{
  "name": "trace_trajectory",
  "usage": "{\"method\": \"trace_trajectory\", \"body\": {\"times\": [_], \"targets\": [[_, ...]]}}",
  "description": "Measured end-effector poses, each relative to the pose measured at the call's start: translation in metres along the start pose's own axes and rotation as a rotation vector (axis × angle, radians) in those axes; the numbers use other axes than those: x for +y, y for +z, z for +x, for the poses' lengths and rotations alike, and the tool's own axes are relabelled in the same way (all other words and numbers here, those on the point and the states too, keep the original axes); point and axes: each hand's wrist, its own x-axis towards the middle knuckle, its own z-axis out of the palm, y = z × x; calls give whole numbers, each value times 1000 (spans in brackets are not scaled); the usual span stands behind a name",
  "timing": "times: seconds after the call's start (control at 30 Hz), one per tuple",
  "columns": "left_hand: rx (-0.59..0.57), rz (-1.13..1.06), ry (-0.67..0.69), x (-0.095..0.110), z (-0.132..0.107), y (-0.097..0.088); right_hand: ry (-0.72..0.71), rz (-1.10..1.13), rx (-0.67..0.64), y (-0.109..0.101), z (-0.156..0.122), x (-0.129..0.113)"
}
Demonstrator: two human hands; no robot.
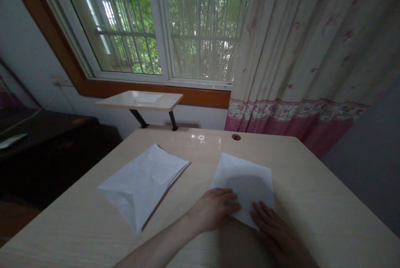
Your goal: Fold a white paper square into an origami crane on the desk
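Note:
A white sheet of paper (245,180) lies on the light wooden desk (312,201), right of centre. My left hand (214,209) rests on its near left corner with the fingers curled and pressing down on the paper. My right hand (275,230) lies flat beside it, fingers stretched out onto the near right edge of the same sheet. To the left lies a stack of creased white paper (143,182), untouched.
A small raised shelf (140,100) with a paper on it stands at the desk's back edge under the barred window. A cable hole (236,137) is in the desk top. A pink-hemmed curtain (312,72) hangs at right. A dark cabinet (46,151) stands at left.

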Motion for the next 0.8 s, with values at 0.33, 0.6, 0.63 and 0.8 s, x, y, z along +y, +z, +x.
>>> {"method": "trace_trajectory", "body": {"times": [0.33,0.6,0.63,0.8], "targets": [[45,-170,-59,-3,-2,-3,52,180,-192,-30,-1,1],[63,-211,-49,-6,-4,-2,26,336,-179,-42,8,13],[63,-216,-40,-7,-4,-2,31,349,-184,-44,10,14],[91,-235,-2,-9,-4,0,65,346,-224,-53,21,16]]}}
